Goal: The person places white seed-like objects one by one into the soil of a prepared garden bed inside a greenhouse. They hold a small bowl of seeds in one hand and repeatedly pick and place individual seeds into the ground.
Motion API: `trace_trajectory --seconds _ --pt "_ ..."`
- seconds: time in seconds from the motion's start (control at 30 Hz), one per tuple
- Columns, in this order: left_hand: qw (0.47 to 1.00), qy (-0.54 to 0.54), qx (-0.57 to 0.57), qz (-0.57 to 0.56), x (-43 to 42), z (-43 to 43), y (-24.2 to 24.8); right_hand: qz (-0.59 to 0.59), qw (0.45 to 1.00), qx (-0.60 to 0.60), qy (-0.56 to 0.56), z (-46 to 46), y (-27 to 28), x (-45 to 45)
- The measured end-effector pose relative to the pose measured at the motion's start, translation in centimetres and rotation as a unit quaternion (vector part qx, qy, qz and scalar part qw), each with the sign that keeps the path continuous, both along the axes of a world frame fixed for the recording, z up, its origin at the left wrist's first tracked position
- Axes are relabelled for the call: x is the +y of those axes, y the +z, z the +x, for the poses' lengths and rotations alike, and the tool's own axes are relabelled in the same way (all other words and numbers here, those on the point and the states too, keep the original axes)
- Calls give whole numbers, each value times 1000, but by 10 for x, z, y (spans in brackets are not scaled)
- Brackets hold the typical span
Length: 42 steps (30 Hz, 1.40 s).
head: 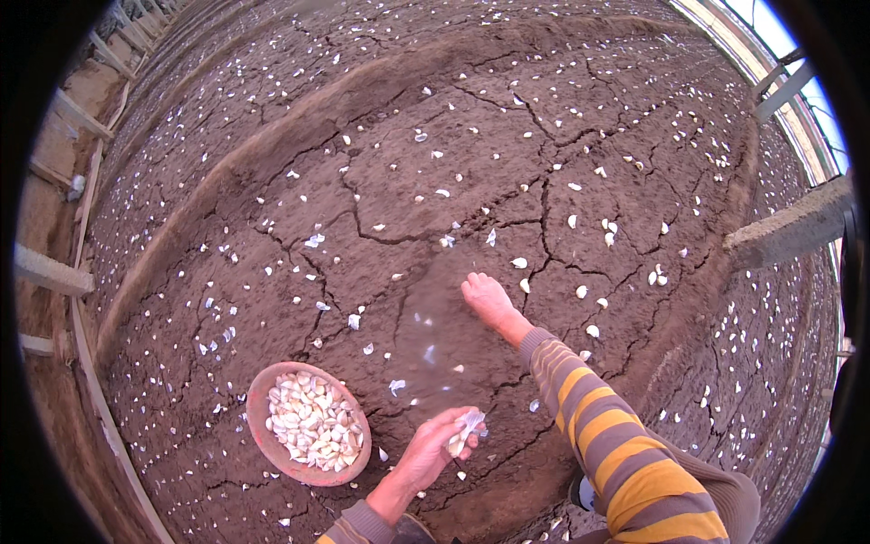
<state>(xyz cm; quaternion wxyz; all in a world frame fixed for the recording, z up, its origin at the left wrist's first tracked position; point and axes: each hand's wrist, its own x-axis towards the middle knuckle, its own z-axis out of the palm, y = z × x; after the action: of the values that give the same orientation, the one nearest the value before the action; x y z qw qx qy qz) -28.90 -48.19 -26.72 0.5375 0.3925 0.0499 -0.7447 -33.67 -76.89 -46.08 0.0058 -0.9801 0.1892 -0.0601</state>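
My left hand, low in the centre, is closed around garlic cloves with papery skin. My right hand is just above or at the cracked soil, right of centre, with its fingers curled in; whether a clove is inside them cannot be seen. At the lower left a round reddish bowl full of peeled-looking garlic cloves rests on the soil. Single cloves lie scattered about, among them one clove and another close to the right hand.
Brown cracked soil carries many cloves and skin flakes. A raised soil ridge curves along the left and top. Concrete posts stand at the right and left. Part of a shoe shows below the right arm.
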Motion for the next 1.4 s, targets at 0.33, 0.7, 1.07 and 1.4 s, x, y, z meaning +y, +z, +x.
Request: trace_trajectory --seconds 0.33,0.7,1.07,1.4 --pt "999 41 -4 -2 -15 -32 -22 10 979 4 -202 -51 17 -69" --pt "1000 2 6 7 -20 -59 -31 178 939 -147 -254 -68 24 -99" --pt "1000 3 18 23 -24 -56 -41 90 965 -128 -209 -49 3 -101" --pt "999 -43 -16 5 -36 -55 -33 82 974 -62 -202 -47 2 -112"
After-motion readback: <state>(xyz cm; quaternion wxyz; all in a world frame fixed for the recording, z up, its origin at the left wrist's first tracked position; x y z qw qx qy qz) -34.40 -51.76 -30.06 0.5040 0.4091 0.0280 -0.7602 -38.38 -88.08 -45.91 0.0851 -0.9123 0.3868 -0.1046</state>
